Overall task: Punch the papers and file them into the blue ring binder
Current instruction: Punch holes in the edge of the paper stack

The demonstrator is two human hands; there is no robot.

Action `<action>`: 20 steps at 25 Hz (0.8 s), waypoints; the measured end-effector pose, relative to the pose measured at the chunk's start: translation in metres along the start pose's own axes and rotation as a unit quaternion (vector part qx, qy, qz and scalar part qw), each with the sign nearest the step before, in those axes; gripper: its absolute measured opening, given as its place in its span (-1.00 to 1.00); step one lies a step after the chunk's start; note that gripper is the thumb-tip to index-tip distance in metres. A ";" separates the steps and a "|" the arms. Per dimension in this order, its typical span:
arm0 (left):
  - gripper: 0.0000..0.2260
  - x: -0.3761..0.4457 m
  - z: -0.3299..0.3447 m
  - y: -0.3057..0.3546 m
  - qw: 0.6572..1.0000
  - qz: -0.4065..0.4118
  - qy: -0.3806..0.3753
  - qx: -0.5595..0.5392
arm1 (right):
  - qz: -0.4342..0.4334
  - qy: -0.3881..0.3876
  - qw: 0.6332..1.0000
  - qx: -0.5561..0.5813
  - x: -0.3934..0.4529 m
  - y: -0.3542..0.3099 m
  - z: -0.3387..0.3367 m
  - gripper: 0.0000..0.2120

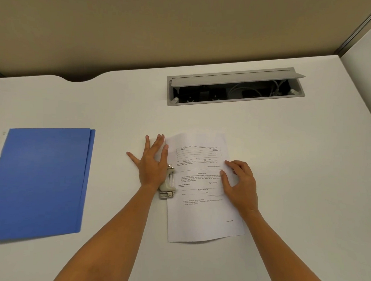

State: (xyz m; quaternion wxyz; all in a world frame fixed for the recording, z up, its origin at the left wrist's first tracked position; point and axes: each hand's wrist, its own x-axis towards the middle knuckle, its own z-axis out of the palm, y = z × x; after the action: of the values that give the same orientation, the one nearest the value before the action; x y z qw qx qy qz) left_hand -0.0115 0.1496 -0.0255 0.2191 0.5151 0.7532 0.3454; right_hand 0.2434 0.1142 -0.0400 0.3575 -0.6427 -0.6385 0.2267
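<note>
papers (203, 190) thin, floppy — pinch right edge | left hand (152, 163) flat, grip open, pressing punch (168, 182) | right hand (240, 183) fingertips steadying papers, nothing gripped

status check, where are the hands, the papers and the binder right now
Left hand flat, pressing the hole punch. Right hand steadying the papers, left edge in the punch. Blue ring binder closed, far left. Nothing in the way.

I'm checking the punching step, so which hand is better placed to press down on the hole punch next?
Left. The left hand already lies flat over the hole punch at the paper's left edge, so it likely only needs to push down. The right hand rests on the paper's right side, steadying it.
</note>
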 end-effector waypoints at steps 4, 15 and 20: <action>-0.66 0.001 -0.001 0.000 0.999 -0.021 0.004 -0.027 | -0.005 0.000 1.000 0.001 0.001 0.001 0.000 -0.70; -0.82 -0.020 -0.024 0.012 0.984 -0.135 0.051 -0.102 | -0.001 -0.008 0.999 0.038 0.001 -0.002 -0.007 -0.78; -0.71 -0.055 -0.045 0.008 0.983 -0.145 0.023 -0.105 | 0.016 -0.017 0.997 0.072 0.005 -0.004 -0.012 -0.77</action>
State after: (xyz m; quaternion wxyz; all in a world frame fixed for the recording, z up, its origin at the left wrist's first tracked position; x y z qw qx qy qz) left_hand -0.0169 0.0870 0.0089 0.3026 0.3662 0.7843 0.3991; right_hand 0.2501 0.1166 -0.0280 0.3881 -0.6213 -0.6164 0.2889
